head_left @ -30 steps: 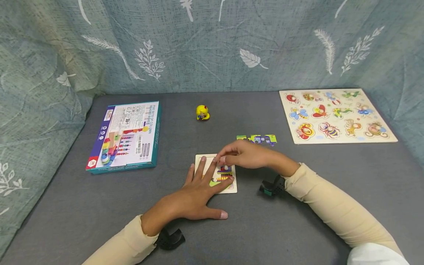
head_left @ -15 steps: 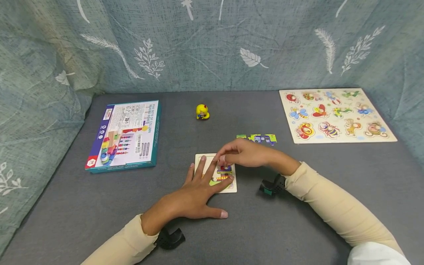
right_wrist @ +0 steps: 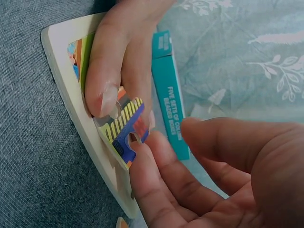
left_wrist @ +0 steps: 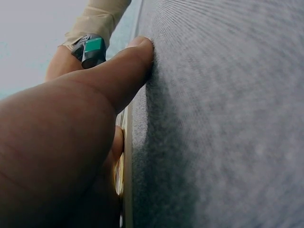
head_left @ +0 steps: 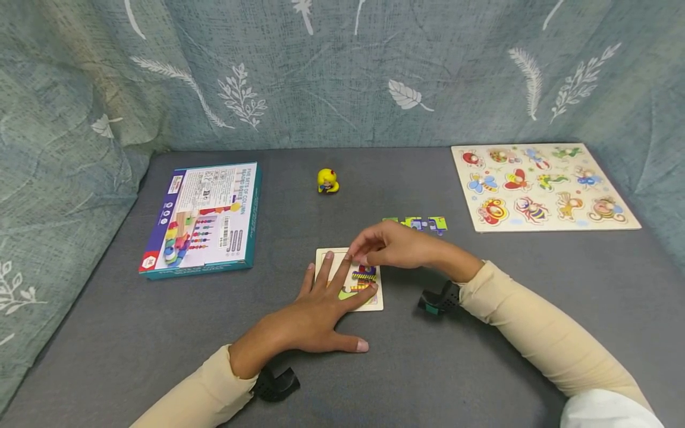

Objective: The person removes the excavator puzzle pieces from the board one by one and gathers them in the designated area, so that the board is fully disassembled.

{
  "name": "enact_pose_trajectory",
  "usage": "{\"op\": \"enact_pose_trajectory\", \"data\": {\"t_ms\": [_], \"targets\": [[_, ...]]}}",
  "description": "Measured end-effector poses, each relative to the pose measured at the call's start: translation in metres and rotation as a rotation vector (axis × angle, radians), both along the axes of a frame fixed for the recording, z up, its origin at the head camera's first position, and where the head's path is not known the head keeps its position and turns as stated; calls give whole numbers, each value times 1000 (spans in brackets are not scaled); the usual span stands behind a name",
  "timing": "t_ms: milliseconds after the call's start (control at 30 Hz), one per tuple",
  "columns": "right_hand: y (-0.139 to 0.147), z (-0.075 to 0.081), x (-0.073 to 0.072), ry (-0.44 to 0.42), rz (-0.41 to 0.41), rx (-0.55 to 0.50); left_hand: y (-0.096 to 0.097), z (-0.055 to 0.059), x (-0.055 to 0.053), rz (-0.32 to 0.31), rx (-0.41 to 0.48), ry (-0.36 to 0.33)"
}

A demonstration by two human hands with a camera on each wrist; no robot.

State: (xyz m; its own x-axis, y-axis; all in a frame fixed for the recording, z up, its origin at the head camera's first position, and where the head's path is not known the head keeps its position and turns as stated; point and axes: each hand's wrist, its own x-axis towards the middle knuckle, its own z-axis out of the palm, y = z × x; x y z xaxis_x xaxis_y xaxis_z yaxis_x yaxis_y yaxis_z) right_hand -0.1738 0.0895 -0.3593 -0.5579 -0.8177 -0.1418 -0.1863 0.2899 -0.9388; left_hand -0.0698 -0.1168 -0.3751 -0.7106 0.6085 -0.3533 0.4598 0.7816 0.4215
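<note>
A small square wooden puzzle tray (head_left: 322,258) lies on the grey cloth, partly hidden by both hands. My left hand (head_left: 316,315) is spread over it, fingers resting on the tray and thumb out to the side on the cloth. At the tray's far right part, my right hand (head_left: 404,246) has its fingers bent down. In the right wrist view a jigsaw piece (right_wrist: 124,124) with yellow-black stripes, blue and red is tilted up from the tray. Right fingertips (right_wrist: 142,164) touch its edge beside a left finger (right_wrist: 102,80); the right thumb (right_wrist: 209,135) stands apart.
Several joined green and blue jigsaw pieces (head_left: 425,224) lie beyond the right hand. A beaded-box carton (head_left: 209,220) is at left, a yellow toy figure (head_left: 327,181) at the back, and an insect peg puzzle board (head_left: 540,187) at back right. A leaf-print curtain (head_left: 342,77) hangs behind.
The striped piece now sits slightly raised and shifted at the tray's right side. My right thumb and fingers have moved a little; the left hand stays in place.
</note>
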Motion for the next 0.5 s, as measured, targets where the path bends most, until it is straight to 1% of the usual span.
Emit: {"op": "enact_pose_trajectory", "data": {"t_ms": [133,200,500], "targets": [[0,0,0,-19,2,2,0,0,0,-2,-4,4],[0,0,0,-14,12,4,0,0,0,-3,-2,5],[1,-2,1,68,109,-18,0,0,0,0,-10,0]]}}
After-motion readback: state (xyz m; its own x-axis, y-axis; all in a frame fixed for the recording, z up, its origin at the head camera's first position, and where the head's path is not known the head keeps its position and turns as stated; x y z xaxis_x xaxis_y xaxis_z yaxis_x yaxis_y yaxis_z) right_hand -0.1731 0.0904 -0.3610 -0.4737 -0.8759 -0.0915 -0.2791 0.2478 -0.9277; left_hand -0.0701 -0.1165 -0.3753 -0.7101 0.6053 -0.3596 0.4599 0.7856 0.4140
